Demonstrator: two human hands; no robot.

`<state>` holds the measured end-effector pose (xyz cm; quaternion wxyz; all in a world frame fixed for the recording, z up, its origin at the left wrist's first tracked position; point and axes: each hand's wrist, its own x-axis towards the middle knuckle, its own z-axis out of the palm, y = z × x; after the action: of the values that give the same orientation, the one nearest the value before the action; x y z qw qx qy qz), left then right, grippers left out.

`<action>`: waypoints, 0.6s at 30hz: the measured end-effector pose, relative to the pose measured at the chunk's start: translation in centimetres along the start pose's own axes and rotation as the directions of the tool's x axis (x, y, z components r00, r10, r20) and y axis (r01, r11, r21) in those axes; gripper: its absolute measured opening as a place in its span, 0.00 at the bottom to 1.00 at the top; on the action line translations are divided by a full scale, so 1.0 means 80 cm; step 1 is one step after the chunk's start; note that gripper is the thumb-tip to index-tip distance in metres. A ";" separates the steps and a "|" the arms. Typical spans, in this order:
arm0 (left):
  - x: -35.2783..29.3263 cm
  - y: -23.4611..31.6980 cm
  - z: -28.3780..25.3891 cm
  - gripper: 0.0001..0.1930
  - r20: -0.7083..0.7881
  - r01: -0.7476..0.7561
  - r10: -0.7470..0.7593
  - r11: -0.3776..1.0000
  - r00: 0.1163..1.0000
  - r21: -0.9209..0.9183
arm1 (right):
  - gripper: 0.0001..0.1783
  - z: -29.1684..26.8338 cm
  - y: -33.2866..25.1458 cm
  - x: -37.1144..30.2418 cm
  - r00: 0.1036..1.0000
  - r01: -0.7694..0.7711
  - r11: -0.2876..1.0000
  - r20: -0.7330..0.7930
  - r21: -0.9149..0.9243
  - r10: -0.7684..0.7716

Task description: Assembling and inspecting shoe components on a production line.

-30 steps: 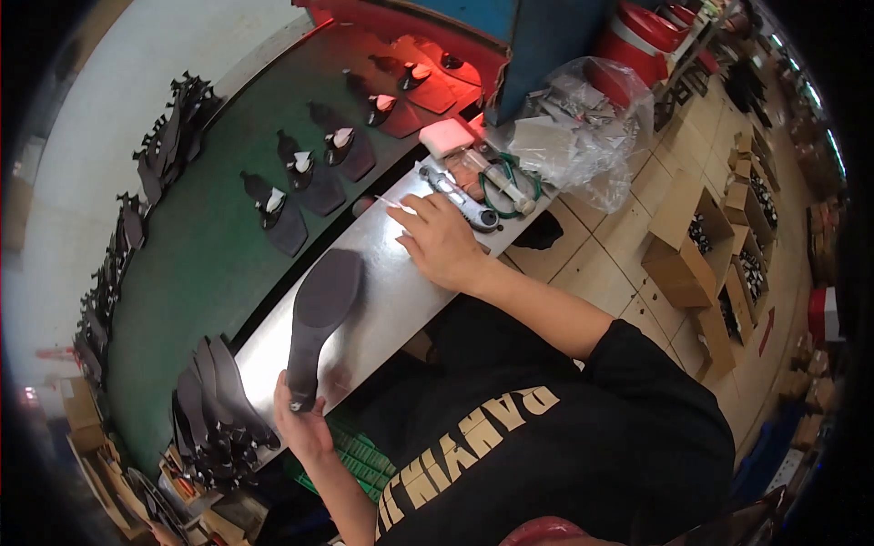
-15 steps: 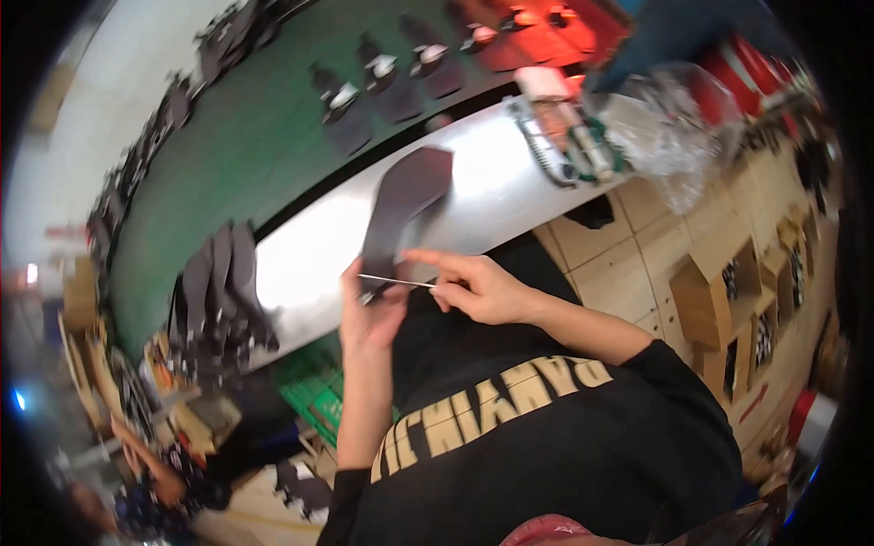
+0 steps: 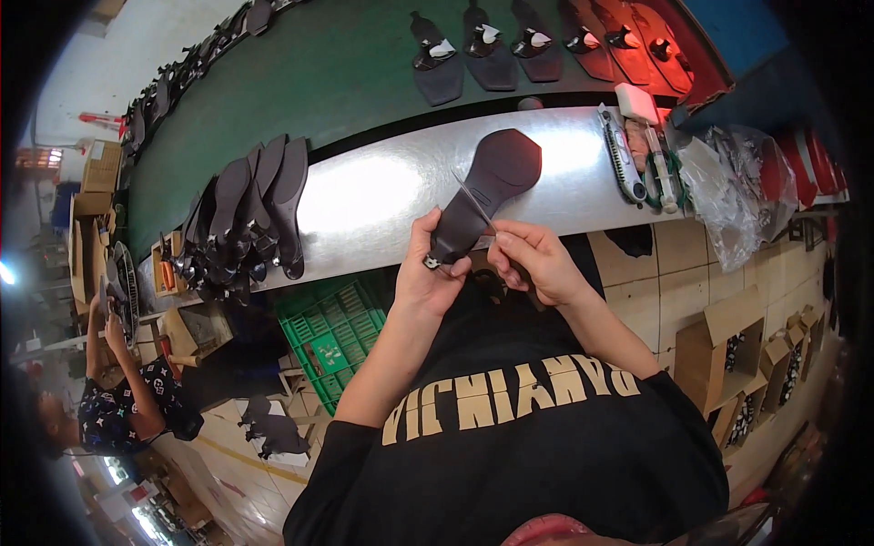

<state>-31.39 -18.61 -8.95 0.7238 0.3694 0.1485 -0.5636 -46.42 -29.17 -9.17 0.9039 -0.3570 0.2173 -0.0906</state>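
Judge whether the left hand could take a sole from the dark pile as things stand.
Probably not: the left hand is holding another sole, though nothing visible blocks its way across the metal tabletop to the pile.

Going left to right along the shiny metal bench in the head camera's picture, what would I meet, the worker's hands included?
Pile of dark soles → left hand → right hand → grey-and-white long-handled tool → clear tube → clear plastic bag.
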 end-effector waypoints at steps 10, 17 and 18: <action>-0.005 -0.003 0.006 0.36 0.087 -0.666 0.727 0.567 0.682 0.484 | 0.27 0.033 0.000 -0.008 0.984 -0.168 0.986 0.061 0.020 0.167; -0.016 0.014 0.012 0.42 0.035 -0.650 0.710 0.622 0.703 0.436 | 0.11 0.022 -0.001 -0.003 0.911 0.400 0.586 0.233 -0.704 -0.342; -0.017 0.015 0.012 0.42 0.033 -0.651 0.712 0.622 0.702 0.436 | 0.06 0.036 -0.014 -0.007 0.902 0.354 0.410 0.191 -0.841 -0.387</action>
<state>-30.93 -18.21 -6.99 0.7745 0.5820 -0.0748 -0.2362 -45.61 -28.08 -6.34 0.5579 -0.7949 0.1637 -0.1735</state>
